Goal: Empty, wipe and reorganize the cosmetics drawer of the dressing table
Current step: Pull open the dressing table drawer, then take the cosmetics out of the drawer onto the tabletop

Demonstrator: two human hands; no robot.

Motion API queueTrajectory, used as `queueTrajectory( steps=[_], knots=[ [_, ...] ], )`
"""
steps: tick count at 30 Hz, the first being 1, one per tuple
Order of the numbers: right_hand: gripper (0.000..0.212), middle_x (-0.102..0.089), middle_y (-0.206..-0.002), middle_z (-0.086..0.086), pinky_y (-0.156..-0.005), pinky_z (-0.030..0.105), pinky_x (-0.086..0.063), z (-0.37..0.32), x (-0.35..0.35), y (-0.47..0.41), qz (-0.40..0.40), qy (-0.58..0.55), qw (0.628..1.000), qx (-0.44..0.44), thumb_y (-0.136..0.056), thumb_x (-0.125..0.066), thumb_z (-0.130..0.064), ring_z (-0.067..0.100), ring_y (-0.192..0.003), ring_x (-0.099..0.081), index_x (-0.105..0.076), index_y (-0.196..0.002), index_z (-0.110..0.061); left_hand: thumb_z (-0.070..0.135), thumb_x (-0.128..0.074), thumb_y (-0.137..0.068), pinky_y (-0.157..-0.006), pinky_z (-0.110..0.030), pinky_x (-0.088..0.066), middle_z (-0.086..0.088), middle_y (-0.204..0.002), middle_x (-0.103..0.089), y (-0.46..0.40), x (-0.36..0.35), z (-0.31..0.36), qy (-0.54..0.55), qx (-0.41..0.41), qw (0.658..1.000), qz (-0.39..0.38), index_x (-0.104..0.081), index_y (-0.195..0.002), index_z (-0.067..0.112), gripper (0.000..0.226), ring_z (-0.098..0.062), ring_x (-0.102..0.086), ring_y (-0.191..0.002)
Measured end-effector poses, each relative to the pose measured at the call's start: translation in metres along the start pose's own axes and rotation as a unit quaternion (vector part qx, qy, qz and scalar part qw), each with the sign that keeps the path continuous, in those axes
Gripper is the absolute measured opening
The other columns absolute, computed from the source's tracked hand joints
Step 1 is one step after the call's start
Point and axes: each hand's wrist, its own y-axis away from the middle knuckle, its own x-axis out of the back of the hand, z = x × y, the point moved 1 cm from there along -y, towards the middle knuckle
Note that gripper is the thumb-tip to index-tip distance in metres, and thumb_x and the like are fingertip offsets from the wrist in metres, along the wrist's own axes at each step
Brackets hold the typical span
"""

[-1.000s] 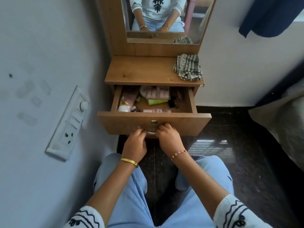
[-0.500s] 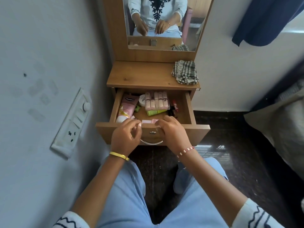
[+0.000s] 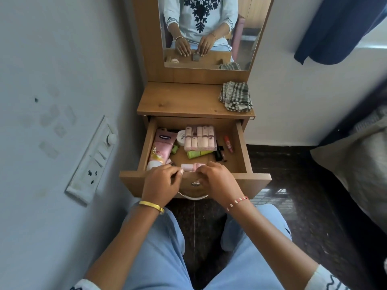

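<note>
The wooden drawer (image 3: 257, 181) of the dressing table stands pulled out. Inside lie a pink Vaseline tube (image 3: 162, 147), a white jar (image 3: 181, 137), a pink case of small tubes (image 3: 200, 137), a green tube (image 3: 198, 153), a red lipstick (image 3: 228, 144), a black stick (image 3: 218, 153) and a small pink bottle (image 3: 190, 166) at the front. My left hand (image 3: 161, 183) and my right hand (image 3: 217, 181) are hooked over the top edge of the drawer front, fingers curled inward on either side of the pink bottle.
A checked cloth (image 3: 235, 96) lies folded at the right of the tabletop (image 3: 180, 101), below the mirror (image 3: 209, 28). A wall with a switch panel (image 3: 92, 162) is close on the left. A bed (image 3: 360, 160) stands at the right over dark floor.
Both hands moved from the drawer's handle up onto the top edge of the drawer front. The drawer slid further out, showing more of its contents.
</note>
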Motion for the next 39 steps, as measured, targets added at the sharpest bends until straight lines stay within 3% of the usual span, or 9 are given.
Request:
queueTrajectory(
  steps=[5,12,16,21,25,27,30,35,39],
  knots=[
    [0.026,-0.063,-0.102,0.010,-0.082,0.032,-0.041,-0.006,-0.003,0.019,0.002,-0.017,1.000,-0.006,-0.086,-0.055,-0.014,0.026,-0.095,-0.056,-0.065,-0.110,-0.011,0.032,-0.043,-0.083,-0.052,-0.038,-0.053,-0.005,-0.066,-0.069,0.022,0.000,0.006,-0.008,0.002,1.000,0.029,-0.072,-0.075,0.009,0.038,-0.023,-0.062,-0.058],
    [0.028,-0.063,-0.109,0.005,-0.082,0.027,-0.043,-0.010,0.007,0.014,-0.044,-0.020,0.998,-0.032,-0.086,-0.058,-0.019,0.021,-0.098,-0.057,-0.064,-0.113,-0.016,0.036,-0.040,-0.082,-0.055,-0.036,-0.054,-0.006,-0.069,-0.071,0.022,0.005,0.011,0.007,0.020,1.000,0.016,-0.073,-0.076,0.008,0.043,-0.023,-0.064,-0.062],
    [0.023,-0.069,-0.101,0.003,-0.076,0.025,-0.049,-0.002,0.020,-0.002,-0.096,-0.076,0.989,-0.088,-0.086,-0.061,-0.027,0.016,-0.084,-0.060,-0.070,-0.106,-0.019,0.027,-0.051,-0.086,-0.065,-0.031,-0.053,-0.010,-0.083,-0.074,0.015,0.009,0.012,0.028,0.046,0.999,0.004,-0.073,-0.085,0.007,0.029,-0.024,-0.067,-0.075],
    [0.020,-0.069,-0.107,0.009,-0.085,0.028,-0.051,0.027,0.023,-0.045,0.036,-0.179,0.962,-0.202,-0.089,-0.060,-0.020,0.018,-0.094,-0.064,-0.069,-0.104,-0.010,0.012,-0.057,-0.088,-0.064,-0.001,-0.040,-0.009,-0.096,-0.071,-0.020,0.012,0.023,0.130,0.084,0.987,0.034,-0.070,-0.100,0.004,0.019,-0.007,-0.057,-0.081],
    [0.025,-0.065,-0.110,0.011,-0.082,0.030,-0.049,0.053,0.004,-0.076,0.080,-0.182,0.935,-0.295,-0.088,-0.060,-0.024,0.023,-0.097,-0.062,-0.064,-0.107,-0.008,0.012,-0.054,-0.090,-0.056,0.004,-0.038,-0.010,-0.102,-0.069,-0.058,-0.004,0.029,0.192,0.173,0.966,0.019,-0.066,-0.108,0.005,0.023,0.002,-0.050,-0.067],
    [0.028,-0.063,-0.111,0.011,-0.083,0.033,-0.050,0.060,-0.008,-0.084,0.072,-0.194,0.924,-0.323,-0.088,-0.060,-0.027,0.023,-0.096,-0.061,-0.061,-0.108,-0.008,0.012,-0.051,-0.091,-0.052,0.003,-0.037,-0.011,-0.110,-0.067,-0.074,-0.017,0.023,0.198,0.238,0.951,-0.015,-0.062,-0.114,0.007,0.027,0.000,-0.052,-0.068],
    [0.033,-0.062,-0.112,0.011,-0.079,0.034,-0.053,0.063,-0.018,-0.089,0.045,-0.240,0.902,-0.355,-0.088,-0.059,-0.028,0.025,-0.097,-0.062,-0.055,-0.113,-0.007,0.012,-0.047,-0.091,-0.079,-0.020,-0.043,-0.015,-0.121,-0.062,-0.087,-0.034,0.010,0.181,0.314,0.929,-0.068,-0.055,-0.124,0.005,0.034,-0.026,-0.059,-0.103],
    [0.033,-0.065,-0.113,0.016,-0.049,0.020,-0.053,0.070,-0.022,-0.093,-0.006,-0.403,0.828,-0.389,-0.090,-0.058,-0.019,0.016,-0.063,-0.062,-0.053,-0.119,-0.004,0.011,-0.048,-0.091,-0.089,-0.043,-0.053,-0.020,-0.111,-0.063,-0.094,-0.055,-0.008,0.203,0.360,0.904,-0.109,-0.056,-0.117,-0.003,0.030,-0.034,-0.061,-0.102],
    [0.039,-0.063,-0.115,0.020,-0.067,0.031,-0.056,0.071,-0.020,-0.090,-0.011,-0.498,0.770,-0.398,-0.088,-0.060,-0.014,0.022,-0.072,-0.063,-0.051,-0.124,-0.001,0.010,-0.051,-0.090,-0.088,-0.046,-0.054,-0.016,-0.110,-0.065,-0.094,-0.054,-0.011,0.268,0.382,0.877,-0.111,-0.061,-0.111,-0.001,0.026,-0.031,-0.063,-0.100]
  ],
)
